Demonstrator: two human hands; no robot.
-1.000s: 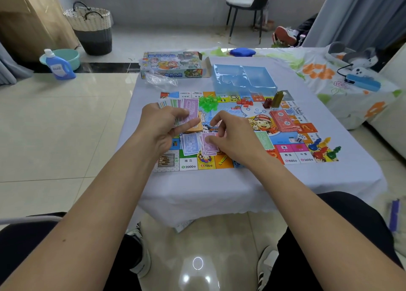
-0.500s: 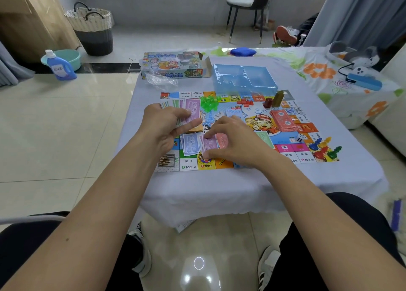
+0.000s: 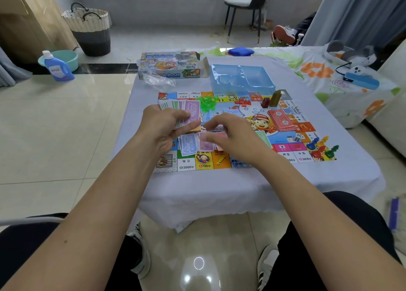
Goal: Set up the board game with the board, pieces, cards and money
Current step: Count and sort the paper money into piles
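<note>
The colourful game board [image 3: 186, 166] lies on a white-clothed table. My left hand [image 3: 161, 129] grips a fan of paper money [image 3: 190, 110] over the board's left side. My right hand [image 3: 232, 137] hovers just right of it with fingers loosely curled and nothing visible in them, above a blue note pile [image 3: 188, 145] and a purple note pile [image 3: 207, 146]. Green houses [image 3: 206, 102], red houses [image 3: 242, 101], a red card deck [image 3: 282, 119], dice [image 3: 297, 137] and coloured pawns [image 3: 320, 148] sit on the board.
Behind the board stand the game box [image 3: 171, 65], a crumpled plastic bag [image 3: 158, 80] and a blue plastic tray [image 3: 241, 77]. A floral-clothed table [image 3: 318, 71] with headphones is at right. On the floor are a detergent bottle [image 3: 57, 67], a basket [image 3: 90, 30] and a chair [image 3: 246, 2].
My right hand laid a note on the purple pile, then lifted off it and moved up-left toward the fan. My left hand kept hold of the money.
</note>
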